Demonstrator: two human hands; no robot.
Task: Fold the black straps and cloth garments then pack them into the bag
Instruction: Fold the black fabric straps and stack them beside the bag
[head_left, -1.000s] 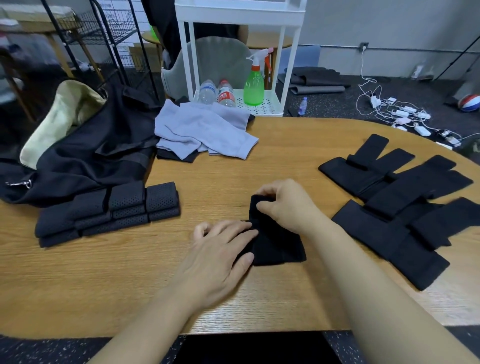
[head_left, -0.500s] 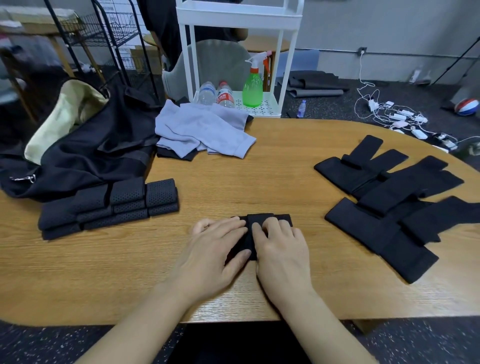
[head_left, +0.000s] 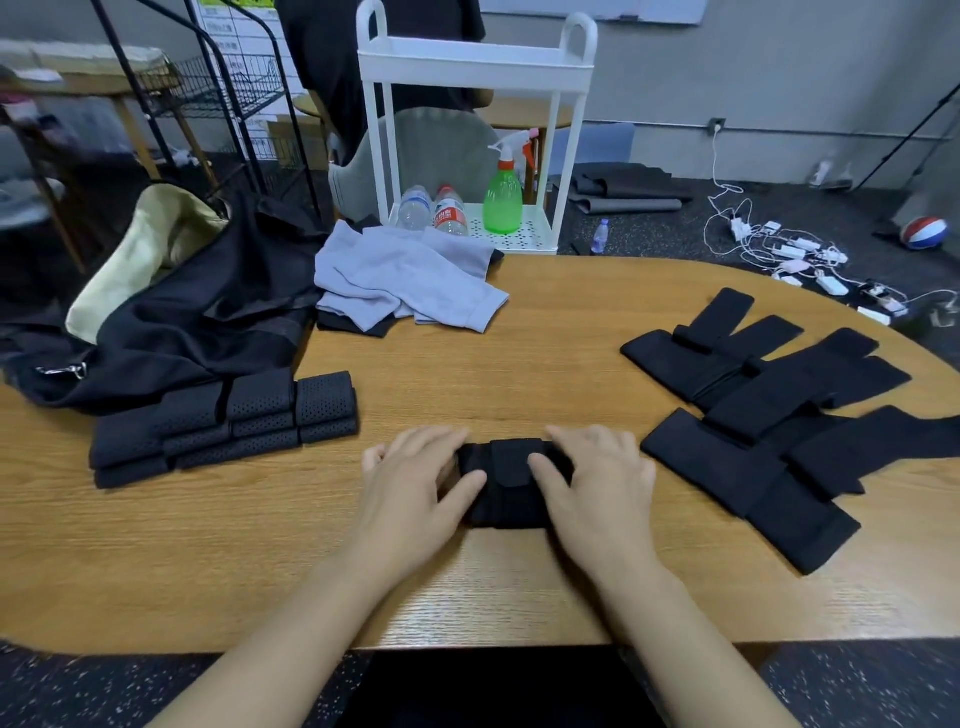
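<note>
Wood-grain counter (head_left: 545, 332) carries everything. Far to the left of the left hand (head_left: 415, 483), the black bag (head_left: 208, 322) slumps open, a cream cloth (head_left: 140, 254) showing at its mouth; what else is inside cannot be told. Right of the right hand (head_left: 597, 488) lies a spread of unfolded black straps (head_left: 769, 415), overlapping flat. Beyond both hands sits a pile of grey garments (head_left: 405, 280). Just left of the left hand, a stack of folded perforated straps (head_left: 228, 426) lies in neat rows. Between the hands sits the folded black strap (head_left: 506, 480), a compact rectangle with a flap on top; each hand holds one end, fingers curved over its far edge and thumbs on top.
</note>
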